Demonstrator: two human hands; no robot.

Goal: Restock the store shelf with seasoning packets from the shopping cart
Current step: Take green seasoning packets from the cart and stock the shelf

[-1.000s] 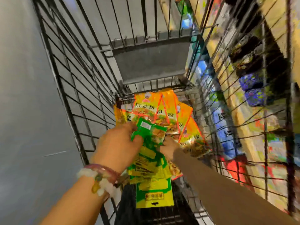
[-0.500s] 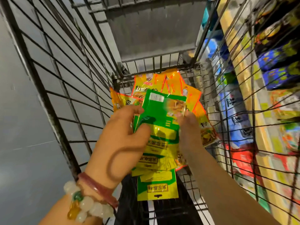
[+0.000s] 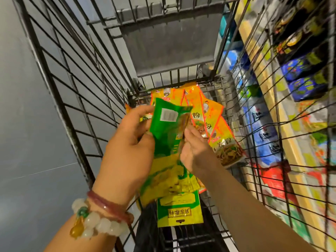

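While held above the wire shopping cart (image 3: 76,99): green seasoning packets (image 3: 168,131) gripped by left hand (image 3: 127,150), fingers curled round the stack's left edge; right hand (image 3: 195,151) pinching its right edge. Further orange packets (image 3: 205,113) lying at cart's far end; store shelf (image 3: 294,99) to the right.

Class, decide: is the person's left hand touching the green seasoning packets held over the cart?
Touching. The head view shows the left hand with thumb and fingers curled round the left edge of the green seasoning packets, no gap visible.
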